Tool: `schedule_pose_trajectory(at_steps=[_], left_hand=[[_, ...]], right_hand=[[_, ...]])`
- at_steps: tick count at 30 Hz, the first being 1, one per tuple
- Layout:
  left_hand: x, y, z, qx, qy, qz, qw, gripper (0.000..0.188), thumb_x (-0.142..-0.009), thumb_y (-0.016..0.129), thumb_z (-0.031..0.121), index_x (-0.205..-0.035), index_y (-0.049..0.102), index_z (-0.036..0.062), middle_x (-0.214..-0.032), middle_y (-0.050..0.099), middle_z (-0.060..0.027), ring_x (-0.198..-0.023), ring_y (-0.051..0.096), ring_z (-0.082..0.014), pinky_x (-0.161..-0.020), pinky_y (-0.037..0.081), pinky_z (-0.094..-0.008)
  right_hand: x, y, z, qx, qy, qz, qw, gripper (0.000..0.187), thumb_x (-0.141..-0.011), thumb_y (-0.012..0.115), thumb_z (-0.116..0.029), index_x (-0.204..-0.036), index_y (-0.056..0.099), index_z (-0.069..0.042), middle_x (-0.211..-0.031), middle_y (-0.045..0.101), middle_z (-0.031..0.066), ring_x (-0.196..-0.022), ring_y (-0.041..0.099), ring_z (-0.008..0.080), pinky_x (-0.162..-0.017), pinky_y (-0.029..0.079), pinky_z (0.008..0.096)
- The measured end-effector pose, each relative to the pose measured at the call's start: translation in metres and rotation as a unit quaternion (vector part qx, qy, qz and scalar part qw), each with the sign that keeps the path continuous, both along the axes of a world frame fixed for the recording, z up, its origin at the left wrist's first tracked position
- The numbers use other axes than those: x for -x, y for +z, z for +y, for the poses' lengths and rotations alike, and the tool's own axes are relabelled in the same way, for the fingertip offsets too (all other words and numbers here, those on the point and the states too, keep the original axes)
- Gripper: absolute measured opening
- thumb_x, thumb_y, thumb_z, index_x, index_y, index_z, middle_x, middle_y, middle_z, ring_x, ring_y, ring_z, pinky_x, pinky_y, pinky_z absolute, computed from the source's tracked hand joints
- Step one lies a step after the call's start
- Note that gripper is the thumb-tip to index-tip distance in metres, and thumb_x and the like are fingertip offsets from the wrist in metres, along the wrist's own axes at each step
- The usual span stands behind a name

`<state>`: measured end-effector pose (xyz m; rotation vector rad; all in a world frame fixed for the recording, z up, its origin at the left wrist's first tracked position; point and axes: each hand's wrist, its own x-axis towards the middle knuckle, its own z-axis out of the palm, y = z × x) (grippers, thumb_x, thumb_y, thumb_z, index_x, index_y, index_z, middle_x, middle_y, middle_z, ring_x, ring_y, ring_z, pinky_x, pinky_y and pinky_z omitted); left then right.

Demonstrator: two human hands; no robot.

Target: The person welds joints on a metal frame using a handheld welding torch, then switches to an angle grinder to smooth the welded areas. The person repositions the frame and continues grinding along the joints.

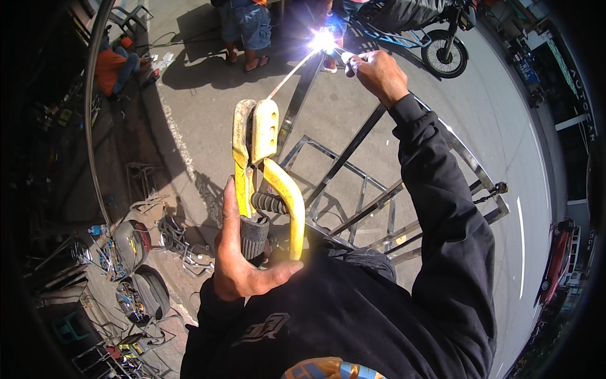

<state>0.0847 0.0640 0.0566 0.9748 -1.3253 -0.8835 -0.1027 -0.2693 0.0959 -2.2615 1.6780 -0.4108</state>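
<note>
My left hand (246, 265) is wrapped round the lower part of a yellow electrode holder (291, 196), thumb across the curved lever. A thin welding rod (289, 77) slants up from its jaws. At the rod's far end burns a bright blue-white welding arc (323, 42), whose glare hides the metal there. My right hand (377, 74) is closed near the arc, pinching a small light-coloured piece that I cannot make out. Below the arc, a frame of square metal tubes (346, 151) stretches down and to the right, behind my right forearm.
Two people stand beyond the arc; their legs (249, 38) show. Another person in orange (112, 69) sits at the far left. A motorcycle (442, 54) stands at the far right. Scrap metal and bags (142, 290) lie at the left. A red car (555, 265) is at the right edge.
</note>
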Motion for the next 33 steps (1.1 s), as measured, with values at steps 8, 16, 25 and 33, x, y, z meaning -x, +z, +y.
schedule_pose_trajectory(at_steps=[8, 16, 25, 33], left_hand=[[0.0, -0.004, -0.001, 0.021, 0.012, 0.013, 1.0, 0.128, -0.073, 0.087, 0.018, -0.156, -0.004, -0.0151, -0.155, 0.032, -0.0349, -0.139, 0.044, -0.038, -0.115, 0.037, -0.0437], [0.003, -0.003, 0.001, 0.008, 0.015, 0.023, 1.0, 0.127, -0.071, 0.087, 0.016, -0.157, -0.001, -0.0151, -0.154, 0.031, -0.0373, -0.139, 0.044, -0.0391, -0.117, 0.036, -0.0442], [-0.001, -0.004, 0.001, -0.009, 0.018, -0.005, 1.0, 0.127, -0.071, 0.088, 0.019, -0.156, 0.0, -0.016, -0.153, 0.032, -0.0395, -0.141, 0.042, -0.0399, -0.118, 0.034, -0.0448], [-0.001, -0.004, -0.001, -0.016, 0.009, 0.0, 1.0, 0.128, -0.071, 0.089, 0.017, -0.157, -0.002, -0.0145, -0.153, 0.032, -0.0388, -0.14, 0.044, -0.0389, -0.117, 0.036, -0.0447]], right_hand=[[0.0, 0.0, -0.004, -0.016, 0.013, -0.004, 1.0, 0.053, -0.089, 0.057, -0.061, -0.094, 0.084, -0.016, -0.08, 0.075, 0.0114, -0.076, 0.072, 0.028, -0.075, 0.054, 0.039], [-0.006, 0.005, 0.002, -0.014, -0.012, 0.009, 1.0, 0.056, -0.089, 0.057, -0.064, -0.096, 0.084, -0.015, -0.079, 0.075, 0.0108, -0.073, 0.071, 0.0272, -0.073, 0.053, 0.0382], [-0.006, 0.005, 0.001, -0.016, -0.017, 0.016, 1.0, 0.056, -0.089, 0.059, -0.063, -0.095, 0.084, -0.014, -0.077, 0.074, 0.0105, -0.069, 0.07, 0.0259, -0.07, 0.052, 0.038], [-0.003, 0.003, 0.0, 0.011, -0.009, 0.018, 1.0, 0.046, -0.089, 0.063, -0.056, -0.095, 0.083, -0.014, -0.079, 0.074, 0.0111, -0.076, 0.071, 0.0304, -0.071, 0.053, 0.042]])
